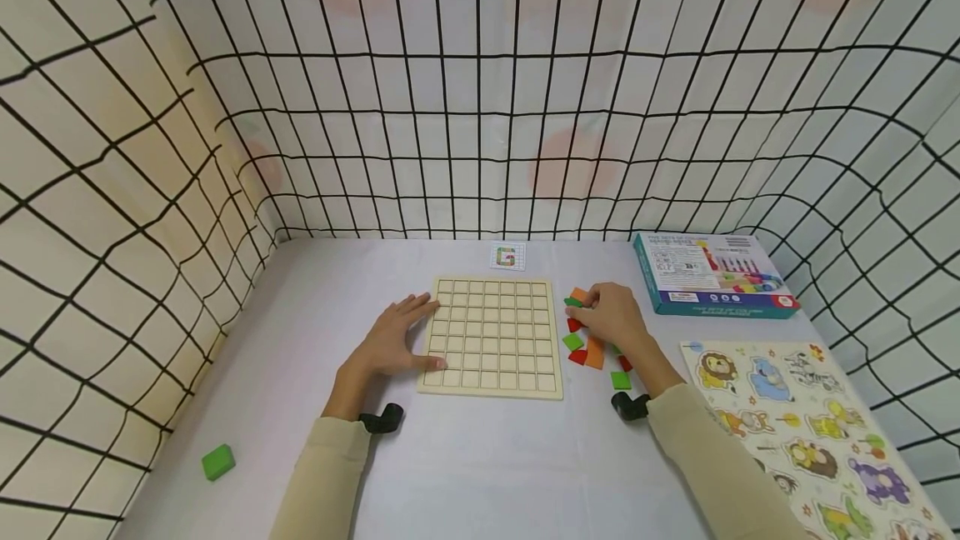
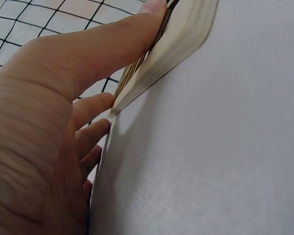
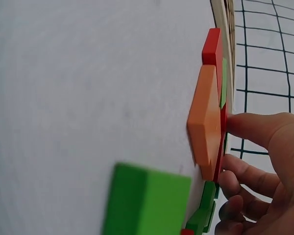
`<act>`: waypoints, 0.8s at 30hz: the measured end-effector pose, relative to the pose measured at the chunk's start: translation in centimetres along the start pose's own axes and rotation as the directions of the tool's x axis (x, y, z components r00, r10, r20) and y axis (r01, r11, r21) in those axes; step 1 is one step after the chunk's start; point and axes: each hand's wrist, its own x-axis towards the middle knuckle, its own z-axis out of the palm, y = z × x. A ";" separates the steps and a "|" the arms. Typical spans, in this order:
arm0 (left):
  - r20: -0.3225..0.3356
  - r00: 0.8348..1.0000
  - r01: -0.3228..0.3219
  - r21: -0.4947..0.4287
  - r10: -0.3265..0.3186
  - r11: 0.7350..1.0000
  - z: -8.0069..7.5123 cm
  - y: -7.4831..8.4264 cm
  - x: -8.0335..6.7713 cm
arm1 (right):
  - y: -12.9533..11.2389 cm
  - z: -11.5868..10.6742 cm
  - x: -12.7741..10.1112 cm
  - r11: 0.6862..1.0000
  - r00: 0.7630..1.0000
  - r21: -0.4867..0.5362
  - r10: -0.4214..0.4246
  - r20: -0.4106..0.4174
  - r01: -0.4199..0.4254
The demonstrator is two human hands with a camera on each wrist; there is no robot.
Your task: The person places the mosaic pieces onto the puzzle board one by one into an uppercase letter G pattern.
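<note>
A pale wooden board (image 1: 491, 337) with a raised square grid lies flat before me. My left hand (image 1: 393, 338) is spread along its left side; the thumb rests over the front left corner and the fingertips touch the left edge. To the right of the board is a loose group of coloured blocks. My right hand (image 1: 613, 315) is at its far end, thumb and forefinger pinching a small green block (image 1: 573, 302). Around it lie an orange block (image 1: 594, 352), a red block (image 1: 577, 356) and green squares (image 1: 620, 380). The palm hides some blocks.
A small pattern card (image 1: 508, 256) lies behind the board. At the back right is a teal-edged box (image 1: 716, 275), with an animal sticker sheet (image 1: 813, 432) in front of it. One green block (image 1: 218, 462) sits far left. Black wire mesh (image 1: 480, 90) encloses the table.
</note>
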 end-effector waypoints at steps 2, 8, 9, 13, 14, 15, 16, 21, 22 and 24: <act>0.002 1.000 0.003 0.003 -0.003 1.000 -0.1 0.1 0.0 | -0.1 0.0 0.0 1.000 1.000 0.008 -0.009 0.002 0.009; 0.006 1.000 -0.008 -0.008 0.008 1.000 -0.3 0.4 0.0 | -0.6 -0.1 -0.1 0.998 0.999 0.037 -0.046 -0.008 0.046; 0.010 1.000 -0.008 -0.008 0.008 1.000 -0.3 0.4 0.0 | -0.7 -0.1 -0.1 0.998 0.998 0.044 -0.055 -0.013 0.055; 0.024 1.000 -0.005 0.002 0.005 1.000 -0.2 0.4 0.2 | -1.5 -0.1 0.0 0.992 0.994 0.075 -0.101 -0.036 0.103; 0.026 1.000 -0.007 0.011 0.007 1.000 -0.2 0.3 0.4 | -1.8 -0.1 0.1 0.990 0.993 0.083 -0.112 -0.040 0.115; 0.027 1.000 -0.005 0.021 0.005 1.000 -0.1 0.2 0.5 | -2.1 -0.1 0.1 0.988 0.991 0.091 -0.125 -0.043 0.129; 0.028 1.000 -0.005 0.029 0.004 1.000 -0.1 0.2 0.6 | -2.4 0.0 0.2 0.985 0.989 0.098 -0.138 -0.048 0.142; 0.021 1.000 -0.008 0.037 0.007 0.999 0.1 0.0 0.8 | -4.0 0.9 0.5 0.966 0.975 0.137 -0.217 -0.042 0.220; 0.020 1.000 -0.008 0.033 0.007 0.999 0.1 0.0 0.8 | -4.4 1.1 0.5 0.962 0.973 0.145 -0.230 -0.036 0.233; 0.013 1.000 -0.007 0.027 0.006 1.000 0.2 0.0 0.7 | -5.2 1.6 0.6 0.953 0.966 0.159 -0.259 -0.024 0.259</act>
